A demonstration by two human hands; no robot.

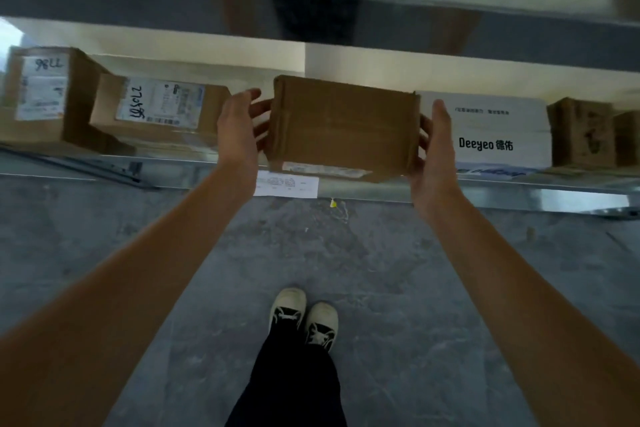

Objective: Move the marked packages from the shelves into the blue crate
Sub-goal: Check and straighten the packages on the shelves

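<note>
I have a plain brown box (344,125) between my hands, at the front edge of the shelf (485,192). My left hand (239,133) lies flat against its left end, fingers straight and slightly spread, thumb up near the top corner. My right hand (434,146) presses the right end the same way, fingers reaching behind the box, thumb pointing up along the edge. The box sits squarely in the gap between my palms, and its near bottom edge overhangs the shelf lip; whether it rests on the shelf or is lifted just clear, I cannot quite tell. A pale label (325,170) shows along its lower front, too blurred to read.

Just beyond my right hand stands a white box (495,135) printed "Deeyeo", touching or nearly touching the brown box. Farther right are two more brown cartons (585,135). Left of my left hand sits a labelled carton (159,107) with handwritten digits, and past it another carton (45,90) marked with a number. A paper slip (287,184) hangs on the shelf lip below my left hand. Beneath my arms is grey floor (381,270) and my shoes (303,319).
</note>
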